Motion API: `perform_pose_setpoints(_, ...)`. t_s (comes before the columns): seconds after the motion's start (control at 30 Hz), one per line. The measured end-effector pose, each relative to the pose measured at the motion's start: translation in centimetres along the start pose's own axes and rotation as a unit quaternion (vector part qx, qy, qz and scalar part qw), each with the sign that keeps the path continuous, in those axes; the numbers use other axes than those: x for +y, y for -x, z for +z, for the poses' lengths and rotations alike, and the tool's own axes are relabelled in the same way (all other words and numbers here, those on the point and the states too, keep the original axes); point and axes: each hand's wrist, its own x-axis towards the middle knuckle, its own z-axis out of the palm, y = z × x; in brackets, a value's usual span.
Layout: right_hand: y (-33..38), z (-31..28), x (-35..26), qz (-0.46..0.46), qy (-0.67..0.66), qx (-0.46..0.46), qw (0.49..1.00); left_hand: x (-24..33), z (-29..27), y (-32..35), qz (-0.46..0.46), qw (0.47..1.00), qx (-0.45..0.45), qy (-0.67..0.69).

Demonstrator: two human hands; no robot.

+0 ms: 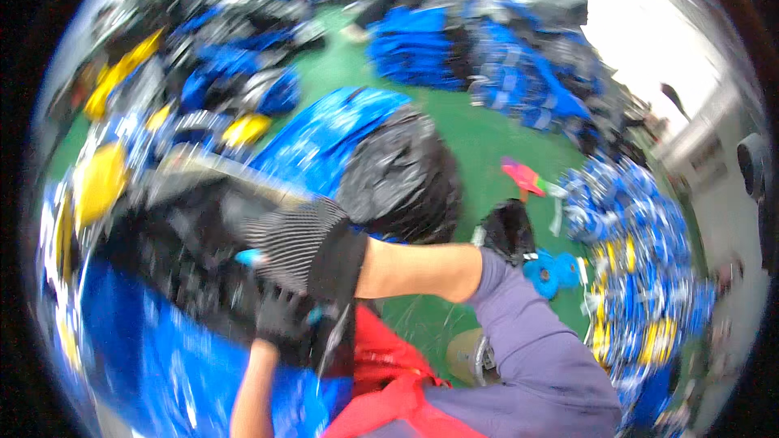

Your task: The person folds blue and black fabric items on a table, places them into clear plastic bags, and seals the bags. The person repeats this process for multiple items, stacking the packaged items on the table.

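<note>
My right hand [299, 245], in a black-and-grey striped glove, reaches across to the left over black and blue sheet material [170, 332]. Just below it is my left hand [284, 326], in a dark glove, against the same material. Motion smears the fingers of both hands, so their grip is unclear. Small light-blue spots show by the fingers of each hand; what they are I cannot make out. Beyond my right forearm sits a big rounded bundle [402, 170], part shiny blue and part wrinkled black.
On the green floor [495, 142] stand a blue stack [414, 47] and blue-and-grey bundles [519, 65]. Bundles of blue, white and yellow pieces [633, 259] line the right side. Light-blue rolls [552, 273] lie near a dark object [507, 231]. Yellow pieces [101, 182] lie at left.
</note>
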Motion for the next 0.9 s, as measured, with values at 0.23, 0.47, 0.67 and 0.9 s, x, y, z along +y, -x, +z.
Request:
perform_pose_setpoints(0.23, -5.1, 22.0, 6.8, -0.158, 0.035, -0.363, 0.918, 5.2, -7.6, 21.5, -0.385, 0.920, 0.079, 0.005)
perform_pose_setpoints(0.47, -1.1, 27.2, 17.4, -0.066, 0.214, -0.337, 0.914, 22.2, 0.7, 46.8, -0.587, 0.331, 0.450, 0.586)
perform_pose_setpoints(0.67, -3.3, 25.3, 13.3, 0.013, 0.289, -0.408, 0.866, 25.2, 0.5, 41.5, -0.670, 0.332, 0.384, 0.542)
perform_pose_setpoints(0.9, -1.8, 23.6, 15.3, -0.050, 0.309, -0.409, 0.857, 23.8, -1.1, 51.2, -0.757, 0.537, 0.177, 0.328)
